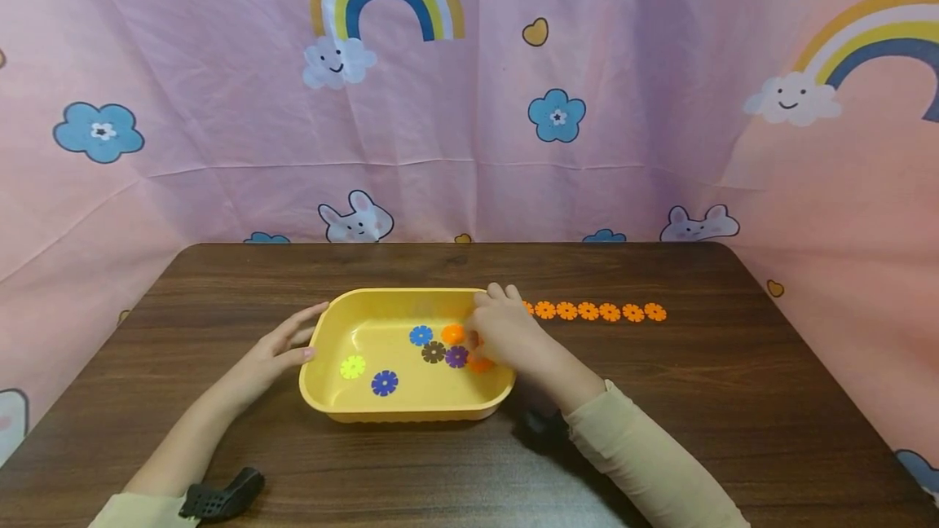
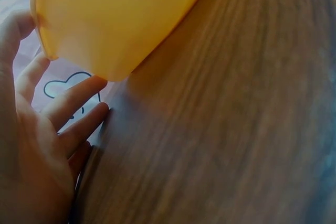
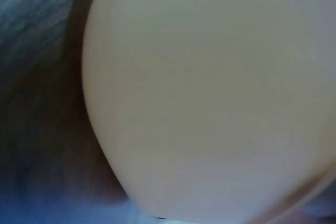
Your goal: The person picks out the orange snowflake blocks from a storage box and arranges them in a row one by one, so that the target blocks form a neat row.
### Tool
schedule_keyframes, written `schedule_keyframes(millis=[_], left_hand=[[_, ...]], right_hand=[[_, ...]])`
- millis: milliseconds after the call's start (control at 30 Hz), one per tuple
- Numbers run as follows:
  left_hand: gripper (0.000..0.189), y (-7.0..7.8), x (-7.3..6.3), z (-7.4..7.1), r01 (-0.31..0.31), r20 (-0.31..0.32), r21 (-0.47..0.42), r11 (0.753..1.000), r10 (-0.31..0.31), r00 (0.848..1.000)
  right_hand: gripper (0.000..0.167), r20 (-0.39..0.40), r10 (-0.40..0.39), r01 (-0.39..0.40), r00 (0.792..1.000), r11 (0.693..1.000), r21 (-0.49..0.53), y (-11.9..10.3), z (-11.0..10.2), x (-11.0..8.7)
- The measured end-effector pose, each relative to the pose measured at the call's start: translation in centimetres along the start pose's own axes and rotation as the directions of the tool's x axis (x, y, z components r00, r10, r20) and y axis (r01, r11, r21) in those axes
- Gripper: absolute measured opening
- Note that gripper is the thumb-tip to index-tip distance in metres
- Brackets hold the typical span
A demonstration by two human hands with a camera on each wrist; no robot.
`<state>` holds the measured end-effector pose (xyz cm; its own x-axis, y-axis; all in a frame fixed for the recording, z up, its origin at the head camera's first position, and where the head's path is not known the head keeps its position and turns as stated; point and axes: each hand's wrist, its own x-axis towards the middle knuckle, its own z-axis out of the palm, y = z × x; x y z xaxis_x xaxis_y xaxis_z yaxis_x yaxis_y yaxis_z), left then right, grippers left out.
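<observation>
A yellow plastic basin (image 1: 407,412) holds several flower-shaped plastic discs: a yellow-green disc (image 1: 353,367), a dark blue disc (image 1: 385,383), a lighter blue disc (image 1: 421,336), a brown disc (image 1: 434,352), a purple disc (image 1: 456,357) and orange discs (image 1: 453,334). My left hand (image 1: 282,349) touches the basin's left end, thumb at the rim and fingers spread along the outer wall, as the left wrist view also shows. Over the right end, my right hand (image 1: 506,332) reaches down among orange discs. Its fingertips are partly hidden, and I cannot tell whether they pinch one.
A straight row of orange discs (image 1: 588,311) lies on the brown wooden table (image 1: 697,414), right of the basin. Behind the table hangs a pink patterned cloth (image 1: 469,129). A black strap (image 1: 223,495) is on the left wrist. Skin fills most of the right wrist view.
</observation>
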<state>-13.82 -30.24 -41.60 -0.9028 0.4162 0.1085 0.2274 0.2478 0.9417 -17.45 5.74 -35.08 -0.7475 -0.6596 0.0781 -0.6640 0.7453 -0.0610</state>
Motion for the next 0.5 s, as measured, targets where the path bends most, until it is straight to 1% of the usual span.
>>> schedule_keyframes(millis=[133, 300, 400, 500], left_hand=[[0.058, 0.2, 0.0, 0.1, 0.006, -0.01, 0.014, 1.0, -0.005, 1.0], [0.057, 0.4, 0.0, 0.2, -0.022, -0.007, 0.002, 1.0, 0.022, 1.0], [0.057, 0.4, 0.0, 0.2, -0.034, -0.005, 0.0, 0.999, 0.034, 0.999], [0.057, 0.4, -0.1, 0.3, -0.031, -0.017, 0.015, 0.999, 0.032, 0.999]], right_hand=[[0.023, -0.004, -0.005, 0.006, 1.0, 0.998, 0.058, 0.3, -0.2, -0.2], [0.024, -0.023, -0.008, 0.011, 1.0, 0.989, 0.144, 0.8, -0.3, -0.5], [0.024, -0.053, 0.005, 0.007, 0.999, 0.976, 0.219, 1.2, -0.6, -1.0], [0.023, -0.08, 0.024, 0.001, 0.997, 0.954, 0.299, 1.6, -0.7, -1.5]])
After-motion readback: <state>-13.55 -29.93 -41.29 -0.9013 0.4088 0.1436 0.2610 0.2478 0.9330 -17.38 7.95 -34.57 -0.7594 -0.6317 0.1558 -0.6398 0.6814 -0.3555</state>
